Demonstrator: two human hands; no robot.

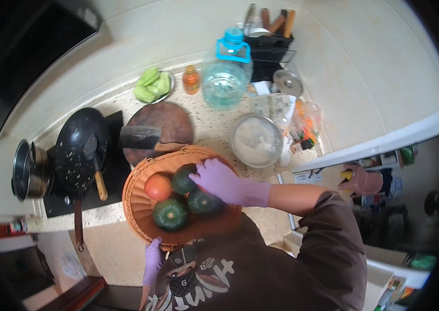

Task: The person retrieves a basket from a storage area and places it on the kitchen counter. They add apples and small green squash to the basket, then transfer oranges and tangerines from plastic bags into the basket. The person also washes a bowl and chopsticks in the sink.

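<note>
My left hand [152, 261], in a purple glove, grips the near left rim of an orange-brown woven basket [135, 217]. Inside the basket lie a tomato [158, 186] and several dark green round squashes, among them one at the front [170, 214] and one at the right [205, 201]. My right hand [217, 179], also gloved, reaches over the basket's right side, its fingertips touching the far green squash [183, 179]. Something red shows partly under that hand. Beyond the basket, a cleaver [140, 137] rests on a round wooden chopping board [172, 120].
Left is a black wok [73, 155] with a wooden-handled spatula [95, 163], beside a metal pot [32, 171]. Behind stand a plate of peeled green gourds [152, 85], an orange bottle [191, 80] and a large water jug [225, 83]. A bowl of white contents [256, 140] sits right.
</note>
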